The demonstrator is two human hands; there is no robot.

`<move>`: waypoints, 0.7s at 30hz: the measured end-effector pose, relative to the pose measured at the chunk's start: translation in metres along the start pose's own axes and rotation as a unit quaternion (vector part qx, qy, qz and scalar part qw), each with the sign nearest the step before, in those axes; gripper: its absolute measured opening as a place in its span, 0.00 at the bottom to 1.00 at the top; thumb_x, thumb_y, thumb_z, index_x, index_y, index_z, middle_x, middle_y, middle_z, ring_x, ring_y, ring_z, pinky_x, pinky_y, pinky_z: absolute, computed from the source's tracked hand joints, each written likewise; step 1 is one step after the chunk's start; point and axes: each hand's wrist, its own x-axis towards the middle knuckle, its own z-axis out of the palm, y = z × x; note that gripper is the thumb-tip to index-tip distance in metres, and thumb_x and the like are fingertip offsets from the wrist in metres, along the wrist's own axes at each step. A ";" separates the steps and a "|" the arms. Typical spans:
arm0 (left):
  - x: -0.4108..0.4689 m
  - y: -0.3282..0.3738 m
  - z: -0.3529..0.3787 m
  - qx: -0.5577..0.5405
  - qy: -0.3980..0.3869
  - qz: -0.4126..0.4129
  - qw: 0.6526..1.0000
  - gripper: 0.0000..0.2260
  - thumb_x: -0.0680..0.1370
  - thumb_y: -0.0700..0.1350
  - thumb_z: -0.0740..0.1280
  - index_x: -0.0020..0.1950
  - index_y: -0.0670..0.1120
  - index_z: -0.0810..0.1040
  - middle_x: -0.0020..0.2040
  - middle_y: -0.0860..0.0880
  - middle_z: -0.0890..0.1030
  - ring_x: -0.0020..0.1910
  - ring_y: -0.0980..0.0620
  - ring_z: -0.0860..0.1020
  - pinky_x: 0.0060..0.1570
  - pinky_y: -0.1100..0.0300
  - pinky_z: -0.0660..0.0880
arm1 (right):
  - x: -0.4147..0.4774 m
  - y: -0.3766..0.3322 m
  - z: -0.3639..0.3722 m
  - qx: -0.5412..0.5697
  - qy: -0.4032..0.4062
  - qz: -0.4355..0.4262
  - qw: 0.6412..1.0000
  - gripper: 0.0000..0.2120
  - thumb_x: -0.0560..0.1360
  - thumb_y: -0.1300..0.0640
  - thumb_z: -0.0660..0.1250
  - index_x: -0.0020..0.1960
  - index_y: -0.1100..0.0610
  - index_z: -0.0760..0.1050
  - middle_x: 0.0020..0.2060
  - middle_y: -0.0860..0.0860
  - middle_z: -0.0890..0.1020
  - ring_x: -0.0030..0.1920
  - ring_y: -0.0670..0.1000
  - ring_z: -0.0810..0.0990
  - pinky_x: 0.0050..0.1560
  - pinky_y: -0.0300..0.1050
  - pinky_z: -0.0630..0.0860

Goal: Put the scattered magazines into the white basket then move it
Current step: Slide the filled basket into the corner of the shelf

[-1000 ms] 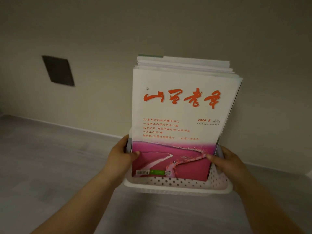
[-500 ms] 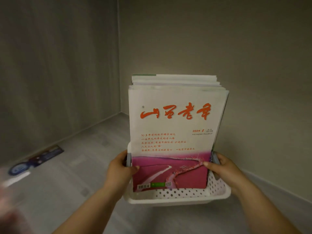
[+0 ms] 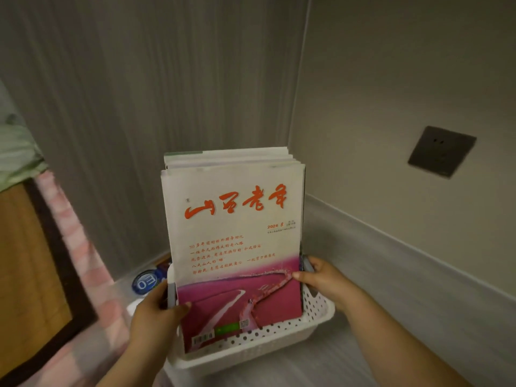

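Observation:
The white perforated basket (image 3: 315, 317) is held off the floor in front of me, with several magazines (image 3: 231, 219) standing upright in it. The front one has a white cover with red characters and a pink picture at the bottom. My left hand (image 3: 152, 314) grips the basket's left grey handle, thumb pressed on the front cover. My right hand (image 3: 324, 277) grips the right grey handle, thumb touching the cover's right edge. Most of the basket's far side is hidden behind the magazines.
A room corner lies just beyond the basket, grey panel wall left and beige wall right with a dark socket plate (image 3: 441, 150). A blue round sticker (image 3: 146, 282) lies on the grey floor. A bed edge with pink checked cloth (image 3: 81, 247) stands at left.
The view has swung left: the corner now sits behind the basket, the socket plate is at right and the bed has come into sight at left. Both hands keep their hold on the handles.

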 end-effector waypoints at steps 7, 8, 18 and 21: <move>0.029 -0.004 -0.014 -0.047 0.046 -0.033 0.997 0.19 0.71 0.31 0.63 0.60 0.46 0.73 0.49 0.42 0.78 0.49 0.41 0.77 0.58 0.40 0.72 | 0.051 -0.021 0.026 -0.053 -0.031 0.011 0.998 0.16 0.73 0.62 0.65 0.60 0.59 0.70 0.56 0.58 0.79 0.54 0.56 0.79 0.56 0.51 0.75; 0.032 -0.003 -0.015 -0.058 0.055 -0.035 0.996 0.20 0.72 0.31 0.63 0.61 0.47 0.72 0.50 0.42 0.78 0.48 0.42 0.76 0.58 0.40 0.73 | 0.058 -0.025 0.029 -0.056 -0.035 0.010 0.998 0.15 0.73 0.62 0.65 0.59 0.59 0.71 0.56 0.58 0.79 0.53 0.55 0.79 0.56 0.50 0.75; 0.055 0.004 -0.022 -0.105 0.164 -0.005 0.981 0.22 0.71 0.29 0.64 0.62 0.45 0.72 0.56 0.42 0.77 0.49 0.46 0.73 0.51 0.50 0.71 | 0.123 -0.065 0.065 -0.128 -0.082 -0.014 0.988 0.20 0.72 0.63 0.65 0.63 0.61 0.67 0.59 0.58 0.76 0.52 0.52 0.76 0.48 0.41 0.74; 0.062 0.007 -0.025 -0.109 0.178 -0.005 0.978 0.24 0.70 0.29 0.64 0.64 0.45 0.70 0.56 0.43 0.76 0.49 0.47 0.71 0.54 0.48 0.70 | 0.134 -0.069 0.072 -0.119 -0.090 -0.021 0.989 0.20 0.72 0.65 0.65 0.63 0.61 0.67 0.56 0.56 0.76 0.50 0.50 0.76 0.42 0.35 0.73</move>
